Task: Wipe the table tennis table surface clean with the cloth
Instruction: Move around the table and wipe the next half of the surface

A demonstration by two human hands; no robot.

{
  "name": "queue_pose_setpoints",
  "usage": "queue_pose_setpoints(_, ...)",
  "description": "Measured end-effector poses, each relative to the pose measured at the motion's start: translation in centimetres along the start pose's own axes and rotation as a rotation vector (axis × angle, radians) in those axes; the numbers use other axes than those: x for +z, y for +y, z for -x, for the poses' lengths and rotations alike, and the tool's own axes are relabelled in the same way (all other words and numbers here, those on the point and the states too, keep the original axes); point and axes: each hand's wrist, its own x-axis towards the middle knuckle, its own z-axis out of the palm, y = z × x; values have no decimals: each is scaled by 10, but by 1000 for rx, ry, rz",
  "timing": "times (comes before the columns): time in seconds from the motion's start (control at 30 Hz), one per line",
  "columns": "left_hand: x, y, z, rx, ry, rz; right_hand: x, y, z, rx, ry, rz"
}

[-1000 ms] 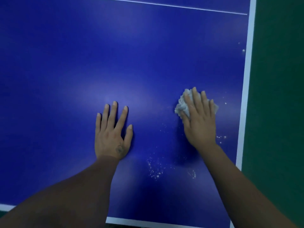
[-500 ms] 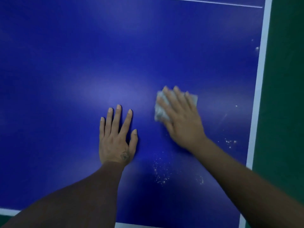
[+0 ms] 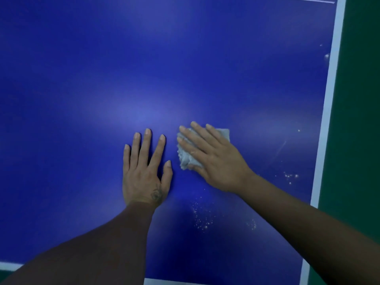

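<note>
The blue table tennis table (image 3: 102, 89) fills the view, with a white border line down its right edge (image 3: 331, 99). My right hand (image 3: 213, 159) presses flat, fingers straight, on a crumpled pale grey cloth (image 3: 185, 157) near the table's middle. Most of the cloth is hidden under the palm. My left hand (image 3: 144, 171) lies flat on the bare table just left of the cloth, fingers spread, holding nothing. White crumbs and dust specks (image 3: 202, 220) lie below the hands, more specks (image 3: 290, 176) sit near the right edge.
Dark green floor (image 3: 362, 120) lies beyond the table's right edge. The near white edge line (image 3: 12, 265) shows at the bottom left. A thin white line (image 3: 308, 0) crosses the table at the top right. A few white specks (image 3: 326, 56) sit far right.
My right hand has slid the cloth leftward across the table, from near the right border to beside my left hand. The left hand has stayed planted in place.
</note>
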Motion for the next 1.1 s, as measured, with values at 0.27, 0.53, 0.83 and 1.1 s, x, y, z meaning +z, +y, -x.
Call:
queue_pose_setpoints(0.27, -1, 0, -2, -6, -10, -3, -36, 127, 4, 505, 179, 19)
queue_pose_setpoints(0.53, -1, 1, -2, -5, -7, 2, -10, 18, 77, 202, -18, -24)
queue_pose_setpoints(0.83, -2, 1, -2, -9, -8, 8, -4, 9, 69, 456, 113, -85)
queue_pose_setpoints(1.1, -1, 1, -2, -6, -4, -4, -6, 40, 14, 412, 137, -25)
